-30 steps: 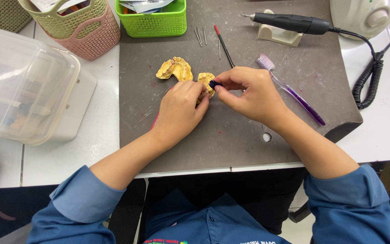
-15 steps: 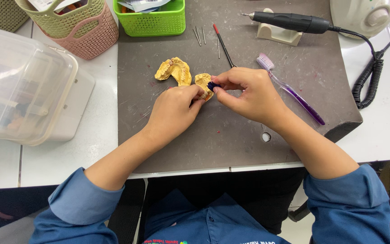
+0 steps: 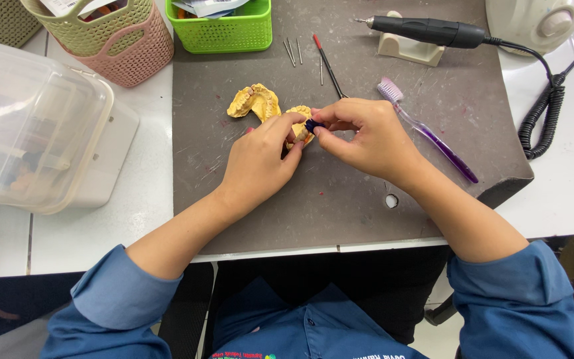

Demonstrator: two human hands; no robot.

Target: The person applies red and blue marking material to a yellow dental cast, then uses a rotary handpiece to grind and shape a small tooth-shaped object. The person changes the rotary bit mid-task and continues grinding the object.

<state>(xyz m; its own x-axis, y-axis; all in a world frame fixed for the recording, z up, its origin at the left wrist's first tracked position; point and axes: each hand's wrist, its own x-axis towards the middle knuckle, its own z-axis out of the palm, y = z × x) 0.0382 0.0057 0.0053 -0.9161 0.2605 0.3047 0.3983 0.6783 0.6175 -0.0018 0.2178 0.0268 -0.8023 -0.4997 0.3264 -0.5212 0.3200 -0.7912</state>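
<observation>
Together, the left hand (image 3: 260, 159) and right hand (image 3: 367, 136) grip a yellow tooth mould (image 3: 298, 123) beside another mould (image 3: 254, 102); the right also pinches a small dark piece (image 3: 313, 125).

Yellow dental cast (image 3: 255, 102), purple toothbrush (image 3: 433, 135), grey mat (image 3: 340, 193), green basket (image 3: 224, 30), pink basket (image 3: 137, 56), blue sleeves (image 3: 117, 299).

Grey work mat (image 3: 340, 199) on a white bench (image 3: 127, 219). Second yellow dental cast (image 3: 255, 101) lying on the mat. Purple-handled toothbrush (image 3: 426, 129), bristles pink. Black rotary handpiece (image 3: 430, 30) resting on a pale cradle (image 3: 410, 48), its coiled black cable (image 3: 545, 116) running to a white control unit (image 3: 539, 20). Red-tipped slim tool (image 3: 327, 63); loose metal burs (image 3: 292, 52) beside it. Green basket (image 3: 224, 28), pink basket (image 3: 137, 50), clear lidded plastic box (image 3: 34, 126).
</observation>
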